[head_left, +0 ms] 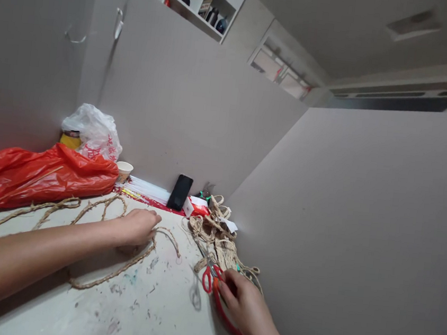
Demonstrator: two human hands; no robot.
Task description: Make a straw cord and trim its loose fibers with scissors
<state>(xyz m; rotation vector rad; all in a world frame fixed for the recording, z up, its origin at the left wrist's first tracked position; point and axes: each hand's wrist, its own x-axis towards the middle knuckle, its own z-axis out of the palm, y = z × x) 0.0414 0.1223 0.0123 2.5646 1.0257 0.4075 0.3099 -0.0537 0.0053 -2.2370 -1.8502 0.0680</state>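
Stretched over the white tabletop, my left hand [137,228] is closed on a twisted straw rope [116,273]. A short end of the rope curls out past the fingers, and a long loop hangs toward me. At the right, my right hand [243,300] pinches the handle of red-handled scissors [207,280]. Their blades point away from me, toward a heap of woven straw pieces [225,247], and their shadow falls on the table beside them. Another curved red handle [224,314] lies partly hidden beneath my right hand.
More straw rope [14,215] trails across the left side. Along the grey partition [182,104] are a red plastic bag [47,170], a white bag [95,130], a paper cup [124,170], white strips [149,189], a black phone [180,192] and green-handled pliers [206,192].
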